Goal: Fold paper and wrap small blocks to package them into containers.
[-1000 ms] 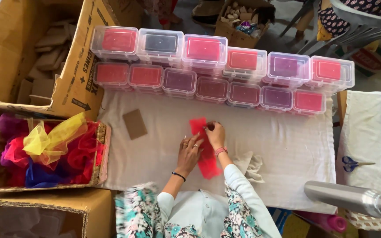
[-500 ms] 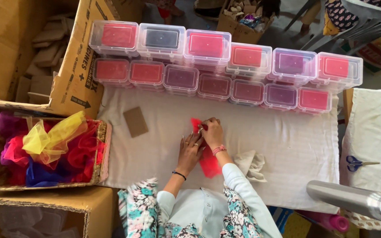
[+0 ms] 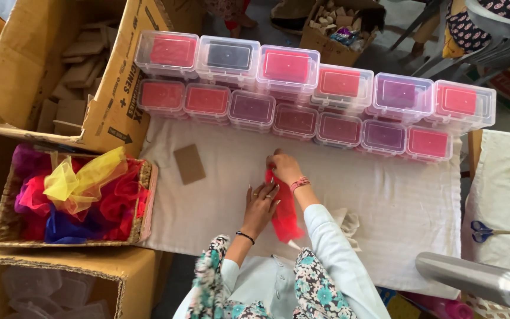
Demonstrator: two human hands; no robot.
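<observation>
A person's left hand [image 3: 261, 204] lies flat, fingers spread, on a red net fabric strip [image 3: 283, 210] on the white-covered tabletop [image 3: 385, 201]. The right hand [image 3: 283, 168] has its fingers pinched together on the strip's top end. The slippery net could bunch or slide if the flat hand lifts.

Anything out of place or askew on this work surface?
Mostly tidy. The cardboard piece lies loose and tilted on the white cloth; the right end box sits slightly skewed. Both hands press red fabric.
</observation>
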